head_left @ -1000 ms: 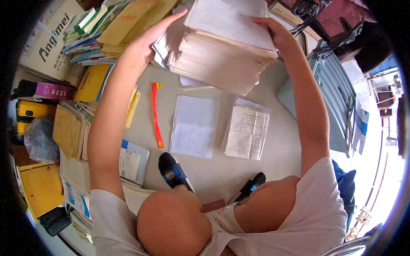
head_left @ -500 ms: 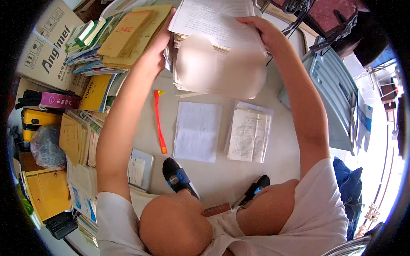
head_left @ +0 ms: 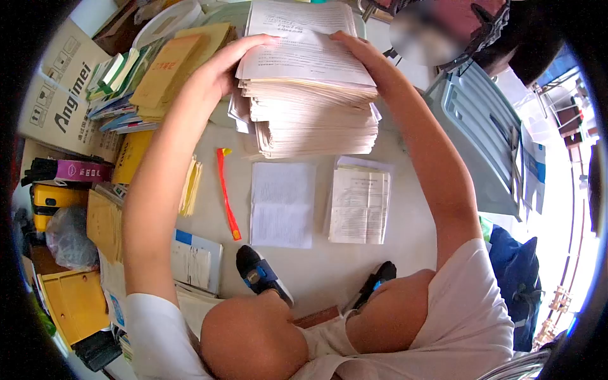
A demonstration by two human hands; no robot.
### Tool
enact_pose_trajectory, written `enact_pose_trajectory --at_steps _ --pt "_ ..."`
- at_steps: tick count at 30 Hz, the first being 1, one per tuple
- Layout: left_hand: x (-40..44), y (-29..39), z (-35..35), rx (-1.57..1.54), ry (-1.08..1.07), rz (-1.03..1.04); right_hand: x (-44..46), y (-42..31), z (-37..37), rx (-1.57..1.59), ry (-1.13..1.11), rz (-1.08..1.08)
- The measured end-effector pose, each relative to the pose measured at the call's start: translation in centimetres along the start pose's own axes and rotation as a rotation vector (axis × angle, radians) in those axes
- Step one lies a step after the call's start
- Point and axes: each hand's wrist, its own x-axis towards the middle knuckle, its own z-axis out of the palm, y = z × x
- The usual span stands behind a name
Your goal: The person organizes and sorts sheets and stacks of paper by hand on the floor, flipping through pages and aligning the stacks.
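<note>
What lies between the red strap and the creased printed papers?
White paper lies between the red strap and the creased printed papers; the head view shows it.

A pale, smooth floor [head_left: 323,267] spreads across the middle of the room. Along the left side stands a cardboard box [head_left: 66,95] printed "Angimei", with a round white tub [head_left: 166,26] near its upper end and a yellow plastic panel [head_left: 75,304] lower down. On the right sits a blue-grey plastic bin [head_left: 474,136], tilted in view. Strong white light [head_left: 556,231] glares beyond it, washing out the far right side, where thin, dark lines [head_left: 577,209] curve
</note>
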Motion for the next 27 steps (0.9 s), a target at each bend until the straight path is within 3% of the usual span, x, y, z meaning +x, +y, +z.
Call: enact_pose_trajectory --at_steps 5,7,9,11,12,14,16,17,19,20,21,23,26,27 --pt "1.3 -1.4 0.3 -0.065 0.053 0.038 0.2 -1.3 -0.8 0.001 -0.019 0.023" --pt "-1.8 -0.5 3.0 -0.106 0.058 0.105 -2.2 -2.7 -0.6 -0.070 0.093 -0.053" --pt "-2.4 -1.6 4.7 -0.141 0.087 0.245 -3.8 -2.6 -2.4 -0.079 0.052 -0.236" --pt "-3.4 -2.0 7.0 -0.175 0.088 0.432 -5.9 -3.2 -4.5 -0.037 0.019 -0.163" --pt "-2.8 -3.4 8.0 -0.189 0.187 0.526 -7.8 -3.7 -3.9 -0.036 0.112 -0.141" --pt "-5.1 -3.6 10.8 -0.160 0.205 0.561 -10.9 -3.8 -4.3 -0.028 0.158 -0.133" --pt "-8.1 -3.6 13.2 -0.147 0.174 0.451 -12.7 -2.0 -7.3 -0.051 0.254 0.062" --pt "-9.9 -3.4 14.4 -0.115 0.200 0.431 -13.5 0.1 -8.9 -0.043 0.316 0.014" --pt "-11.5 -4.4 16.3 -0.046 0.113 0.462 -18.9 0.8 -8.5 0.005 0.268 -0.112" --pt "-12.2 -5.1 17.2 0.042 0.144 0.624 -20.4 2.8 -9.4 0.082 0.354 -0.152" --pt "-13.4 -5.4 18.0 0.080 0.070 0.658 -22.5 4.4 -10.5 0.142 0.406 -0.155" --pt "-15.5 -6.0 19.7 0.073 -0.109 0.591 -27.4 7.0 -11.8 0.230 0.402 -0.337" --pt "-14.7 -10.3 24.1 0.040 -0.245 0.743 -36.1 9.6 -15.0 0.224 0.425 -0.329" --pt "-14.2 -11.6 25.7 -0.018 -0.367 0.680 -39.4 10.7 -16.0 0.233 0.523 -0.264"
